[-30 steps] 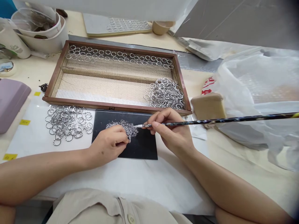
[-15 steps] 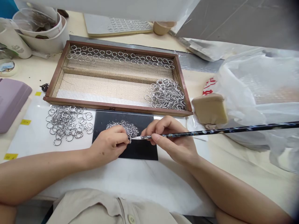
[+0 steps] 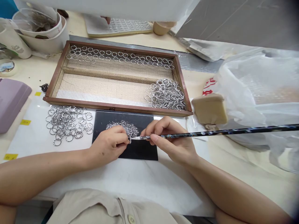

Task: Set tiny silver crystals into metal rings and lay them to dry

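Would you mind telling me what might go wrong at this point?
1. The left hand pinches a ring right over the loose beads on the black tray; a nudge may scatter them.
2. The right hand holds the stick near its tip, so the long tail could catch the plastic bag.

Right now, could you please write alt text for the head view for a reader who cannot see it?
A left hand pinches a small ring over a black tray of tiny silver stones while the right hand touches a long stick's white tip to it. Behind lies a wooden mesh tray holding metal rings.
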`<action>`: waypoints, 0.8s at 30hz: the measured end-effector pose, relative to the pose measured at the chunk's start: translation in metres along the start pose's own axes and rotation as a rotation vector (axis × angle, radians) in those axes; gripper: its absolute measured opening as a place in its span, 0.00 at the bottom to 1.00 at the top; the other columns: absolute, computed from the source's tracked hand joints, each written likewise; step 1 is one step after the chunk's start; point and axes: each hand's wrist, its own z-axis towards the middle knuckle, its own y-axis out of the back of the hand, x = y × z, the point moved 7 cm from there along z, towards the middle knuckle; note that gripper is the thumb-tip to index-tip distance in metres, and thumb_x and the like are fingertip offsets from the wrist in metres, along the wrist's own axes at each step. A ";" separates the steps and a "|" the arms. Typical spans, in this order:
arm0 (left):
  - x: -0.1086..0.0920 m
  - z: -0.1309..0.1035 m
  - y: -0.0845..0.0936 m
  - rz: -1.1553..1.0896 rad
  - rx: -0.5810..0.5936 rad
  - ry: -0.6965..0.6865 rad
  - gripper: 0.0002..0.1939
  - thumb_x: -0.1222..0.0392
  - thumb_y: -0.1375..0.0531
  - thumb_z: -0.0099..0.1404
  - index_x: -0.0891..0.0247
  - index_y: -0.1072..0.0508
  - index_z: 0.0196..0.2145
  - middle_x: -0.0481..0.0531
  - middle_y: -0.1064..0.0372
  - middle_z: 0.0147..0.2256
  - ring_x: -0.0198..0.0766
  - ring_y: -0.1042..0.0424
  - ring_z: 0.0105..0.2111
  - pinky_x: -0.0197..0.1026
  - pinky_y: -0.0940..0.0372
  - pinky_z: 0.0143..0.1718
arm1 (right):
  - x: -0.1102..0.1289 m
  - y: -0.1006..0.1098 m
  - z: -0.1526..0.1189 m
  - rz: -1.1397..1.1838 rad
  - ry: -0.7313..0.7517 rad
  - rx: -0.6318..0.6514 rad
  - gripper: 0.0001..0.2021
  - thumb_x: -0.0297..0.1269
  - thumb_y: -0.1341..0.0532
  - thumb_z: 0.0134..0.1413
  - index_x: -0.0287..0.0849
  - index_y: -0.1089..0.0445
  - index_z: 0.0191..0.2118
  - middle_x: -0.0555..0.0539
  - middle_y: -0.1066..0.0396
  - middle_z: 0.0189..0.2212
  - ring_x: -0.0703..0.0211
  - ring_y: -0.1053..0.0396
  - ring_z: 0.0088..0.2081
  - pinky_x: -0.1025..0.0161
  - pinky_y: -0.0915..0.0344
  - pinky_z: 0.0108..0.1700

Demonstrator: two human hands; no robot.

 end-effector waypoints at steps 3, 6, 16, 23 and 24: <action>0.000 0.000 0.000 0.003 0.010 0.009 0.09 0.72 0.45 0.59 0.65 0.32 0.22 0.47 0.36 0.26 0.28 0.36 0.26 0.30 0.42 0.26 | 0.002 -0.001 0.000 -0.013 -0.008 -0.006 0.08 0.34 0.43 0.56 0.46 0.42 0.27 0.51 0.35 0.24 0.58 0.34 0.28 0.57 0.35 0.30; 0.000 0.000 0.000 0.010 0.006 0.002 0.10 0.72 0.45 0.59 0.65 0.32 0.22 0.47 0.36 0.26 0.28 0.36 0.26 0.30 0.42 0.26 | 0.004 -0.001 0.000 -0.031 0.004 -0.006 0.08 0.35 0.43 0.55 0.46 0.43 0.27 0.51 0.35 0.24 0.58 0.33 0.29 0.56 0.35 0.30; -0.001 0.000 0.001 -0.007 0.002 0.000 0.10 0.75 0.45 0.57 0.66 0.33 0.22 0.47 0.36 0.26 0.27 0.36 0.26 0.29 0.42 0.26 | 0.004 0.003 -0.002 -0.005 0.039 -0.020 0.07 0.31 0.43 0.55 0.47 0.41 0.28 0.49 0.34 0.26 0.57 0.33 0.31 0.55 0.35 0.32; 0.000 0.000 0.000 -0.016 0.010 0.004 0.10 0.75 0.45 0.57 0.66 0.34 0.21 0.47 0.36 0.27 0.27 0.37 0.26 0.29 0.42 0.26 | -0.016 0.019 0.003 -0.022 -0.023 -0.176 0.07 0.30 0.42 0.54 0.46 0.41 0.28 0.51 0.36 0.25 0.59 0.35 0.30 0.55 0.36 0.35; 0.000 0.000 0.000 -0.017 0.009 0.004 0.10 0.75 0.45 0.57 0.66 0.34 0.22 0.47 0.36 0.27 0.27 0.37 0.26 0.29 0.42 0.26 | -0.018 0.022 0.004 -0.041 -0.032 -0.205 0.08 0.29 0.42 0.54 0.46 0.41 0.27 0.51 0.36 0.24 0.59 0.36 0.29 0.55 0.36 0.36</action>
